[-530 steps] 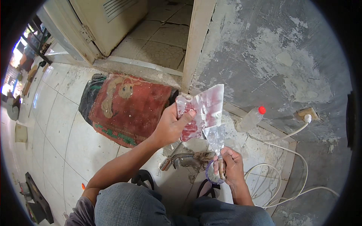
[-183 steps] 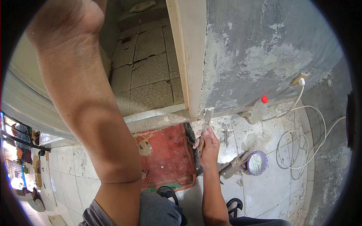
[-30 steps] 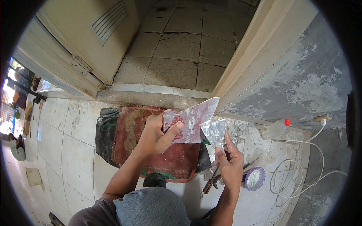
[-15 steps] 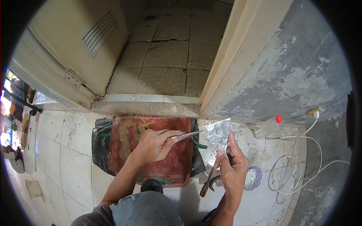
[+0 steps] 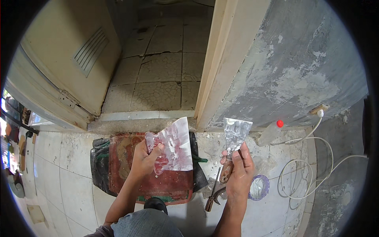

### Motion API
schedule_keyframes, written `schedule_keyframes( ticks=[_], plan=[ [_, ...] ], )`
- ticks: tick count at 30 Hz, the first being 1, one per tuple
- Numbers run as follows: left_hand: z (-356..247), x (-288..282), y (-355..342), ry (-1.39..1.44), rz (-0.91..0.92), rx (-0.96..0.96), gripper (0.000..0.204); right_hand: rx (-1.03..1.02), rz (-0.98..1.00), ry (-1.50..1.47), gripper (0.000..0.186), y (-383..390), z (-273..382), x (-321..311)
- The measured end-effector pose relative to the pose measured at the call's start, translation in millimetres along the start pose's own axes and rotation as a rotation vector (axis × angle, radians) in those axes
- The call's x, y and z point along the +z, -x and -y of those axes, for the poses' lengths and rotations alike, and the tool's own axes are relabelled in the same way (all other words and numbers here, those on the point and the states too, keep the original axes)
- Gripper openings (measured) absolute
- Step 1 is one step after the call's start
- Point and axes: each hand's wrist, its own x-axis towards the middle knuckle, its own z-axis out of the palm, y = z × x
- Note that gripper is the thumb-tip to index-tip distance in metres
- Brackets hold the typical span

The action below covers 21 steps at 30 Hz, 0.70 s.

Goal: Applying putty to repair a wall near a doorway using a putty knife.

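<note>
My left hand (image 5: 144,160) grips a flat board (image 5: 171,144) smeared with white and red paste, held above a red doormat (image 5: 152,168). My right hand (image 5: 239,168) is closed on the wooden handle of a wide putty knife (image 5: 233,144), its paste-coated blade pointing up toward the base of the grey patched wall (image 5: 292,71). The two hands are apart, the board to the left of the blade. The cream door frame (image 5: 219,67) rises just behind them.
Pliers (image 5: 213,193) and a round tub (image 5: 258,187) of white filler lie on the tiled floor by my right wrist. A bottle with a red cap (image 5: 270,132) and a white cable (image 5: 312,173) lie at the wall's foot. An open door (image 5: 67,59) stands at left.
The board has tilted so its smeared face shows again, and the putty knife has lifted upright, blade up, a little further right of the board.
</note>
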Motion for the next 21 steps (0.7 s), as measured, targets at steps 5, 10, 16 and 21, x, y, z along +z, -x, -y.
schedule_keyframes(
  ticks=[5, 10, 16, 21],
  plan=[
    [-12, 10, 3, 0.263, 0.040, -0.220, 0.015, -0.021, 0.078, 0.065, 0.036, -1, -9, -2],
    [-36, 21, 3, 0.438, 0.017, -0.387, 0.019, -0.568, 0.383, 0.645, 0.032, -15, -36, -27],
    [-32, 1, -4, 0.416, 0.065, -0.383, 0.018, -0.780, 0.504, 0.812, 0.056, -15, -53, -15],
    [-34, -17, -12, 0.388, 0.067, -0.364, 0.023, -0.917, 0.611, 1.081, 0.065, -25, -54, -19]
  ],
)
